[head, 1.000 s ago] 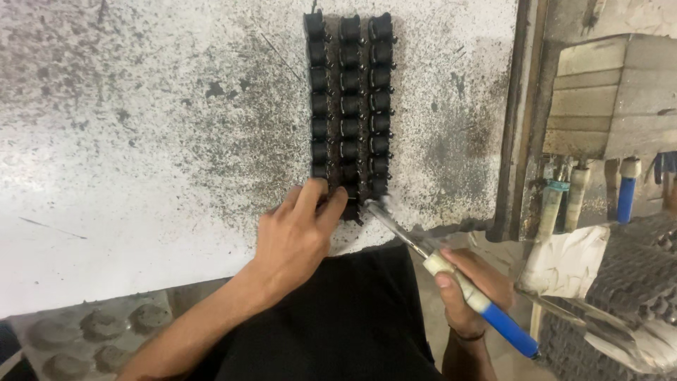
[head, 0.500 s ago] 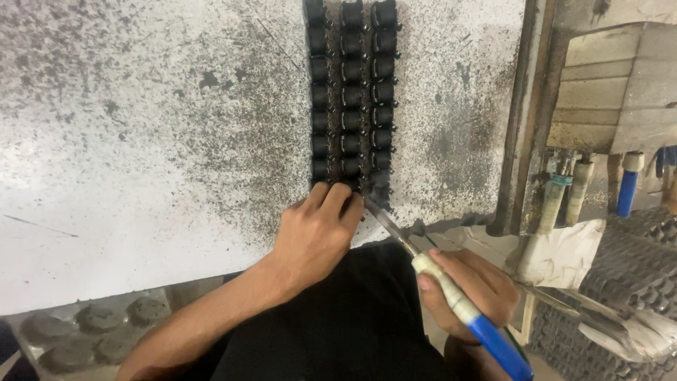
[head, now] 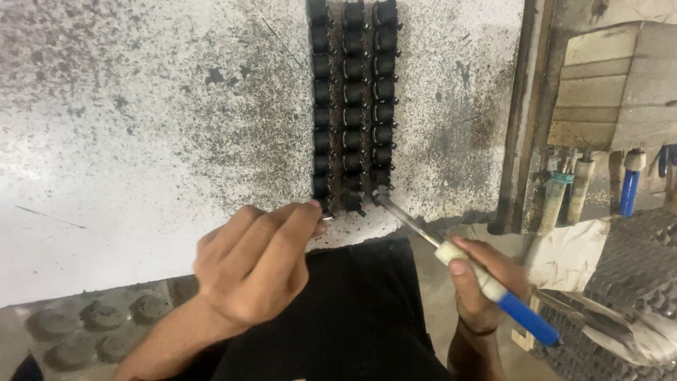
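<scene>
White, black-speckled flat work slab (head: 141, 141): fills the left and far scene

Three columns of small black cylindrical parts (head: 352, 99): laid in a strip on the slab, far centre, running toward the near edge; rows look full and even, with only the nearest pieces under the hands, so most of the strip appears already set

Left hand (head: 254, 264): near centre, fingers curled, fingertips pinching the nearest part of the left column

Right hand (head: 486, 282): near right, closed around the handle of a white-and-blue-handled metal tool (head: 486, 286), its tip touching the nearest part of the right column

Similar handled tools (head: 627, 187): upright, far right
</scene>
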Motion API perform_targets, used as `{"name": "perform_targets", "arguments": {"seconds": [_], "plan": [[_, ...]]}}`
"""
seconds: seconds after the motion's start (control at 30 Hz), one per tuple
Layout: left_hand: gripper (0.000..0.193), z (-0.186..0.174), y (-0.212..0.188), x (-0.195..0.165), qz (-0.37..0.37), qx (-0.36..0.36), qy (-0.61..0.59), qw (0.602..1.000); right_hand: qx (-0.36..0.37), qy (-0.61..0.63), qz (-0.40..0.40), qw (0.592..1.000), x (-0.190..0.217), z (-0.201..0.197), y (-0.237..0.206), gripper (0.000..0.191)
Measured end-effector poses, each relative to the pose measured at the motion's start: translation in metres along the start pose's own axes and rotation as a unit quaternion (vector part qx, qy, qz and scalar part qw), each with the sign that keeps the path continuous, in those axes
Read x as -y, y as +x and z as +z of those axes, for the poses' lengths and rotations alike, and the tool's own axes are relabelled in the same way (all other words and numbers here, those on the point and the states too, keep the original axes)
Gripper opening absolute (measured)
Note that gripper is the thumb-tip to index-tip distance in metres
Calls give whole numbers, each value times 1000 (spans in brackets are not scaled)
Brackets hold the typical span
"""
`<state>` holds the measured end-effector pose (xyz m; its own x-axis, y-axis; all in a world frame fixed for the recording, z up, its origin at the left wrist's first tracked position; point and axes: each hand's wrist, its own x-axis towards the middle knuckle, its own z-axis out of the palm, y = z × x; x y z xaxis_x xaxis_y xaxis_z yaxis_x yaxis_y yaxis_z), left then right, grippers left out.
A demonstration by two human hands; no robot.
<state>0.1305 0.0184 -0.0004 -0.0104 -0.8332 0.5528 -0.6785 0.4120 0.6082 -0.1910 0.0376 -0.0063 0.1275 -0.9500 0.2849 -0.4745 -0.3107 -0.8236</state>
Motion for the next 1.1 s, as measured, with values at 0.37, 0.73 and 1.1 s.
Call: {"name": "perform_targets", "arguments": {"seconds": [0.37,0.73,1.1], "plan": [[30,52,-52,8,-34,170,-17,985,21,-104,4,994,15,10,-35,34],[28,64,-48,4,-34,230,-24,972,99,-130,-75,984,33,16,-7,28],[29,39,-33,-8,-32,184,-28,982,84,-74,-100,989,22,-2,-14,28]]}}
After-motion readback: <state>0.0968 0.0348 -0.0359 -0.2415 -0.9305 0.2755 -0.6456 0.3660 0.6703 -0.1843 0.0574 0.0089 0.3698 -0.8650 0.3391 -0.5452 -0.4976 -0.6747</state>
